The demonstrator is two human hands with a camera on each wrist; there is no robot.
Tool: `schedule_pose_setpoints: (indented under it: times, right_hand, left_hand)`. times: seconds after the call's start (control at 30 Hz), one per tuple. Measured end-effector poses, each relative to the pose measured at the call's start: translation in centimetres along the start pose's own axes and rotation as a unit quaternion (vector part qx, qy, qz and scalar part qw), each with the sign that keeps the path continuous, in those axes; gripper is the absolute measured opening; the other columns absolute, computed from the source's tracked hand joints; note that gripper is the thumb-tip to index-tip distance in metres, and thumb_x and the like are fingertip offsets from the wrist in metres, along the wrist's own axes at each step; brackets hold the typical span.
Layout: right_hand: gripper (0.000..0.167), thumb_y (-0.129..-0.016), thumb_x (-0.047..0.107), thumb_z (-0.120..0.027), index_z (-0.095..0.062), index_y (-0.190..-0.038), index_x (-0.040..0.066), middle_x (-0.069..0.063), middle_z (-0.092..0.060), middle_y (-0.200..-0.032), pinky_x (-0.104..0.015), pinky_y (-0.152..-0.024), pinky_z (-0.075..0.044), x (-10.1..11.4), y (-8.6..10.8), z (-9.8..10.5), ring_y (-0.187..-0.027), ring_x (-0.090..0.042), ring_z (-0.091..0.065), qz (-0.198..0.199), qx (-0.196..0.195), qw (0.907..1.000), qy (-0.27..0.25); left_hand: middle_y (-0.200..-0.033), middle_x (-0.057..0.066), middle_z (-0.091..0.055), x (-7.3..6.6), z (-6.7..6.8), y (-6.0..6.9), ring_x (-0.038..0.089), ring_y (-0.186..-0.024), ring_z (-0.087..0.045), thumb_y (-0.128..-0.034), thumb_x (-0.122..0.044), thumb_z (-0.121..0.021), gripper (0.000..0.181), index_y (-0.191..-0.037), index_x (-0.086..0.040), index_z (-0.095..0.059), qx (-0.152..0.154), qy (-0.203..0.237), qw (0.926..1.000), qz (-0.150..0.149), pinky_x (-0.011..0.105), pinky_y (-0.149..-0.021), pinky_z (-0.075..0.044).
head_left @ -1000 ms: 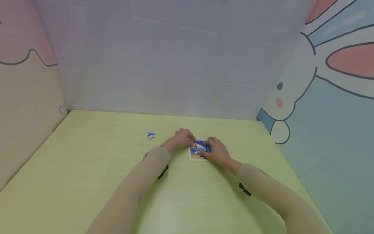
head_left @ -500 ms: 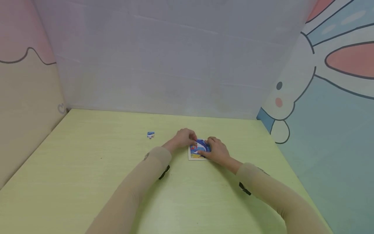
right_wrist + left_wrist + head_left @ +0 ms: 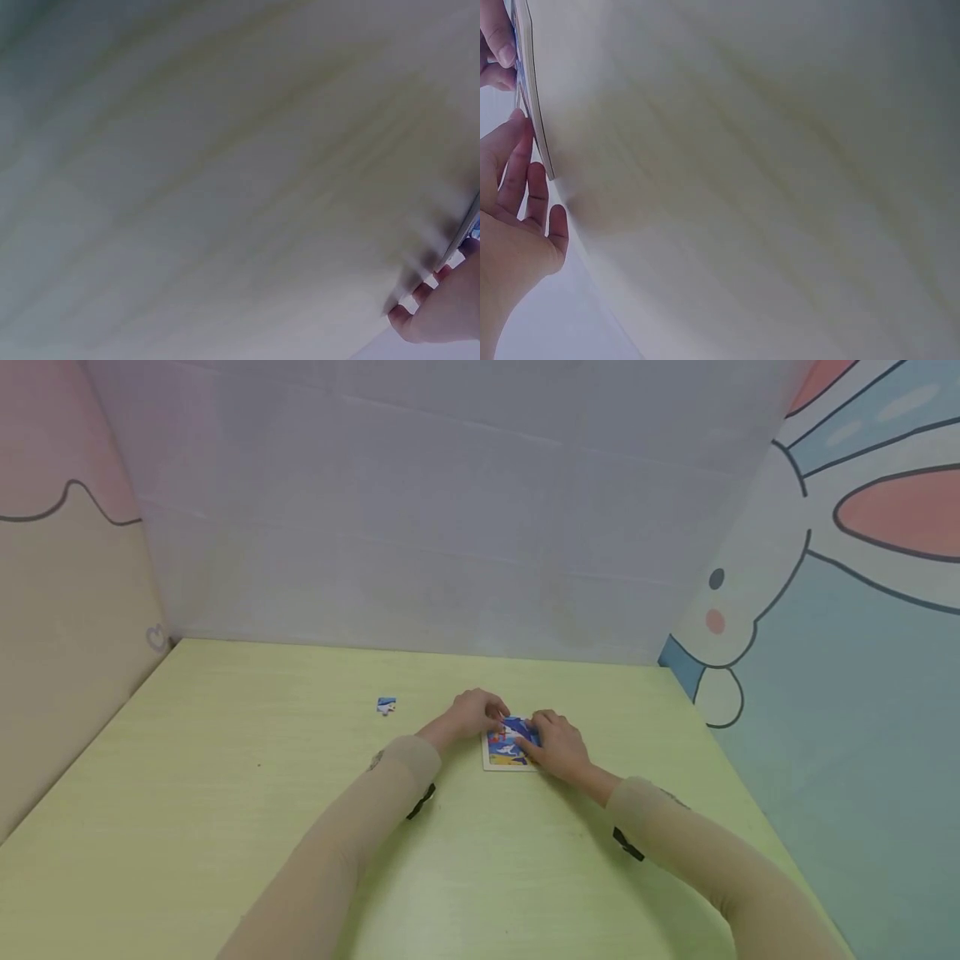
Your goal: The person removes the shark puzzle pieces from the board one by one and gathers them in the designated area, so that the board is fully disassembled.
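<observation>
Loose jigsaw piece lies on worktop, left of my left hand, probably kept aside for elbow room. Left hand pinches at far-left corner of jigsaw puzzle, seemingly adjusting fit. Puzzle sits between hands. Right hand grips its right side, thumb over picture, likely steadying it.

In the head view, the right hand covers the right side of the puzzle board and the left hand its upper left corner — too small there to tell what its fingertips pinch, if anything. The print on the loose piece is unreadable. Each wrist view crops the board; both sleeves run off the head view's bottom edge.
</observation>
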State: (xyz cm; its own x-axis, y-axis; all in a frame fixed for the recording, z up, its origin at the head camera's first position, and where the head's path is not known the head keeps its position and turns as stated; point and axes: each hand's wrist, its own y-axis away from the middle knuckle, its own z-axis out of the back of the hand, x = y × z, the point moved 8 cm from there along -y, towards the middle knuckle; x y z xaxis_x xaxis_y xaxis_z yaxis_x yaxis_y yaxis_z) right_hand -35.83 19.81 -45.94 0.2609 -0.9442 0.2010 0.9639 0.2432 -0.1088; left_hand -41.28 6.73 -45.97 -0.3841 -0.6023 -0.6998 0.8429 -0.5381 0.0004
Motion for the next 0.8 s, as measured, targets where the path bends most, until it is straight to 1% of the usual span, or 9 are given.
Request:
schedule_pose_setpoints:
  times: [0.2,0.37,0.43,0.53,0.6,0.7,0.8]
  right_hand:
    - [0.05,-0.09,0.046,-0.059,-0.055,-0.124,0.008,-0.014,-0.054,-0.126,-0.052,-0.092,-0.042,-0.3,0.0,-0.3,-0.113,-0.033,-0.054,-0.01,-0.009,0.9998,-0.015]
    - [0.049,-0.09,0.046,-0.059,-0.056,-0.122,0.008,-0.013,-0.055,-0.125,-0.053,-0.091,-0.042,-0.2,0.1,-0.2,-0.112,-0.033,-0.054,-0.007,-0.011,0.9996,-0.023]
    - [0.049,-0.089,0.046,-0.059,-0.056,-0.122,0.008,-0.013,-0.055,-0.124,-0.053,-0.091,-0.042,-0.2,0.1,-0.2,-0.112,-0.033,-0.054,-0.007,-0.01,0.9996,-0.026]
    - [0.05,-0.089,0.046,-0.06,-0.056,-0.122,0.009,-0.013,-0.055,-0.124,-0.053,-0.091,-0.042,-0.1,0.0,-0.2,-0.112,-0.032,-0.054,-0.006,-0.008,0.9996,-0.026]
    - [0.049,-0.089,0.046,-0.06,-0.056,-0.122,0.01,-0.012,-0.055,-0.125,-0.054,-0.091,-0.041,-0.1,0.0,-0.3,-0.112,-0.032,-0.053,-0.007,-0.005,0.9996,-0.025]
    - [0.048,-0.089,0.046,-0.06,-0.056,-0.122,0.011,-0.012,-0.054,-0.125,-0.054,-0.092,-0.041,-0.2,-0.2,-0.4,-0.113,-0.032,-0.053,-0.011,0.0,0.9997,-0.023]
    - [0.048,-0.089,0.046,-0.06,-0.057,-0.122,0.011,-0.012,-0.054,-0.126,-0.054,-0.094,-0.04,-0.3,-0.3,-0.5,-0.114,-0.032,-0.052,-0.018,0.008,0.9996,-0.02]
  left_hand:
    - [-0.086,-0.005,-0.068,0.0,0.0,0.1,0.012,-0.085,-0.059,-0.0829,-0.018,-0.073,0.02,-0.102,-0.015,-0.069,-0.001,-0.005,1.0,-0.006,0.042,-0.096,-0.036]
    - [-0.086,-0.006,-0.068,0.1,0.1,0.2,0.013,-0.087,-0.06,-0.0819,-0.019,-0.074,0.02,-0.1,-0.015,-0.069,-0.001,-0.012,0.9999,-0.01,0.045,-0.099,-0.034]
    - [-0.086,-0.006,-0.069,0.2,0.1,0.1,0.014,-0.089,-0.06,-0.0818,-0.021,-0.074,0.02,-0.101,-0.016,-0.069,0.0,-0.021,0.9997,-0.013,0.047,-0.102,-0.031]
    - [-0.088,-0.009,-0.069,0.5,0.1,0.0,0.012,-0.092,-0.06,-0.083,-0.024,-0.073,0.02,-0.102,-0.019,-0.069,0.003,-0.047,0.9986,-0.024,0.049,-0.104,-0.027]
    - [-0.089,-0.011,-0.068,0.6,0.2,-0.1,0.012,-0.093,-0.059,-0.0841,-0.026,-0.072,0.02,-0.103,-0.021,-0.069,0.008,-0.059,0.9977,-0.032,0.048,-0.103,-0.027]
    - [-0.091,-0.011,-0.067,0.6,0.8,0.0,0.013,-0.095,-0.056,-0.086,-0.026,-0.07,0.02,-0.106,-0.022,-0.069,0.009,-0.071,0.9964,-0.045,0.046,-0.101,-0.029]
    - [-0.093,-0.008,-0.069,0.2,2.0,0.4,0.015,-0.097,-0.057,-0.0873,-0.024,-0.068,0.021,-0.108,-0.019,-0.069,0.001,-0.074,0.9953,-0.062,0.046,-0.102,-0.03]
